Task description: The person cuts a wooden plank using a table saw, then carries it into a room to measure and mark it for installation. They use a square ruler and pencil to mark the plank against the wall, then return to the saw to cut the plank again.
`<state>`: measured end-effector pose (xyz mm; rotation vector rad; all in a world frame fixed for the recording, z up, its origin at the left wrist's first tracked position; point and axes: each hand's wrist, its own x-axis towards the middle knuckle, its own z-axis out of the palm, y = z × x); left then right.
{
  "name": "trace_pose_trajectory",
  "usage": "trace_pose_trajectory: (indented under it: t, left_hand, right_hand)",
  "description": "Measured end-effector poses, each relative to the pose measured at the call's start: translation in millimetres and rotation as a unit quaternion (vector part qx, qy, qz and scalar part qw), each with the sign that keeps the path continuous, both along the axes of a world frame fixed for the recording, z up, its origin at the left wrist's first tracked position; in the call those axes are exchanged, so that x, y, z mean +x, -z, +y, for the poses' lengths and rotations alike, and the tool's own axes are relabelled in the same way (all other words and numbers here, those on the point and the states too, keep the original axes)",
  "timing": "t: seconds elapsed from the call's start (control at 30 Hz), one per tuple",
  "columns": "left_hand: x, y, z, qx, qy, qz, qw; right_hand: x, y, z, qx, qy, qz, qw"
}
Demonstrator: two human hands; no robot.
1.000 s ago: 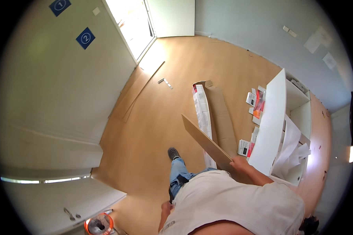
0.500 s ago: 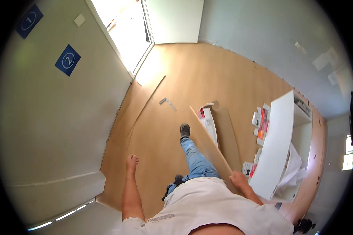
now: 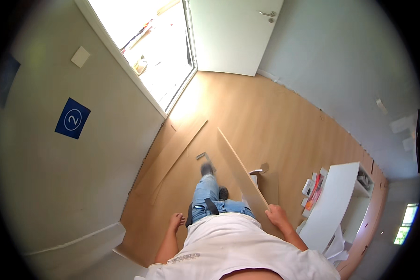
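Note:
My right hand [image 3: 277,215] is closed on the edge of a long wood-look floor plank [image 3: 240,170], which stands out ahead of me at my right side, tilted on its edge. My left hand [image 3: 177,220] hangs beside my hip with its fingers curled, and nothing shows in it. Just beyond my shoe a metal carpenter's square [image 3: 201,156] lies on the floor, partly hidden by the foot. Another plank [image 3: 184,149] lies along the left wall side, farther off. Behind the held plank, an opened package [image 3: 255,172] on the floor is mostly covered.
A white cabinet [image 3: 329,200] with open compartments stands at the right, small boxes [image 3: 309,187] beside it. At the far end are a bright doorway [image 3: 158,60] and an open white door [image 3: 228,37]. A blue sign [image 3: 73,118] hangs on the left wall.
I have stepped forward, and the plank in my right hand has come along, now covering more of the package. My left hand has drawn in toward my hip. The view has tilted up toward the door.

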<state>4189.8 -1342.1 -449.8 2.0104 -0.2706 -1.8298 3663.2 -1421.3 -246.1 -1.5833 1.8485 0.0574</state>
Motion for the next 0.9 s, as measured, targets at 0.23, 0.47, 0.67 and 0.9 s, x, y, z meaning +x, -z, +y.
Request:
trace_pose_trajectory:
  t: [0.23, 0.47, 0.67, 0.9]
  left_hand:
    - [22.2, 58.8, -179.4, 0.049, -0.023, -0.030, 0.998]
    - [-2.4, 22.0, -483.4, -0.105, -0.100, -0.023, 0.989]
    - [20.4, -44.5, -652.9, -0.250, 0.017, -0.105, 0.962]
    - [69.0, -39.2, -707.2, -0.027, 0.217, -0.273, 0.937]
  right_hand:
    - [22.3, 6.0, -232.0, 0.011, -0.059, 0.013, 0.998]
    - [55.7, -19.8, -458.7, -0.056, -0.144, 0.019, 0.988]
    - [101.6, -25.3, -663.9, -0.095, -0.131, -0.040, 0.986]
    - [161.0, 7.1, -887.9, -0.103, -0.149, -0.112, 0.977]
